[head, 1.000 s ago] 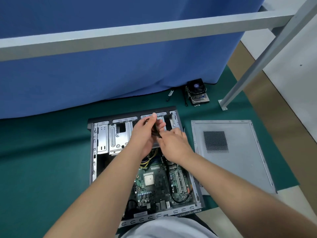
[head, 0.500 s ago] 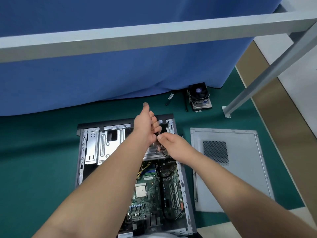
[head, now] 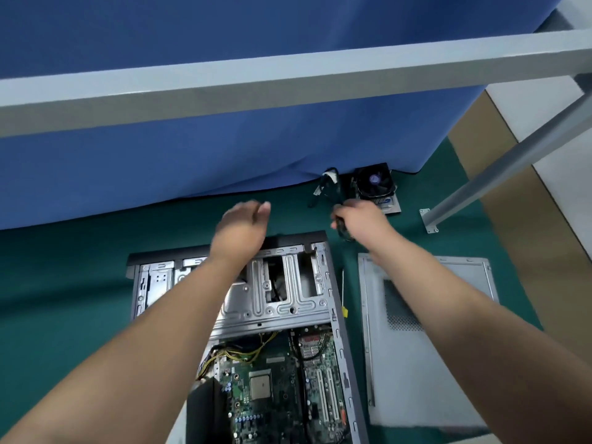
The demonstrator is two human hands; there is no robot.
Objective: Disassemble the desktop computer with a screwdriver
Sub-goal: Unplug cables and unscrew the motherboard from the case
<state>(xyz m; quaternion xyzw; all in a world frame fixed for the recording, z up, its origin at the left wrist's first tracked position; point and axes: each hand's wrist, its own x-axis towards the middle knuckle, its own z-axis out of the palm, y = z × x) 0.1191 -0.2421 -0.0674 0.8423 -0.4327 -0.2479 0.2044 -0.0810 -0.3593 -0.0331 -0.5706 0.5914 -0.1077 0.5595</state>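
Note:
The open desktop case [head: 339, 318] lies flat on the green mat, its motherboard [head: 275, 389] and metal drive cage [head: 282, 299] exposed. My left hand [head: 242, 230] hovers over the case's far edge, fingers relaxed and holding nothing. My right hand [head: 362, 221] is beyond the case's far right corner and grips a black cable [head: 330, 187] that trails toward the curtain. A screwdriver [head: 342, 293] with a yellow handle lies on the mat between the case and the side panel [head: 448, 363].
A removed CPU cooler with fan [head: 376, 184] sits on the mat by the blue curtain [head: 224, 139], just past my right hand. A grey metal frame bar [head: 288, 78] crosses overhead, and its leg [head: 499, 174] lands on the mat at right.
Both hands have left the drive cage. My right hand pulled a black cable out and carried it toward the cooler. My left hand let go and opened.

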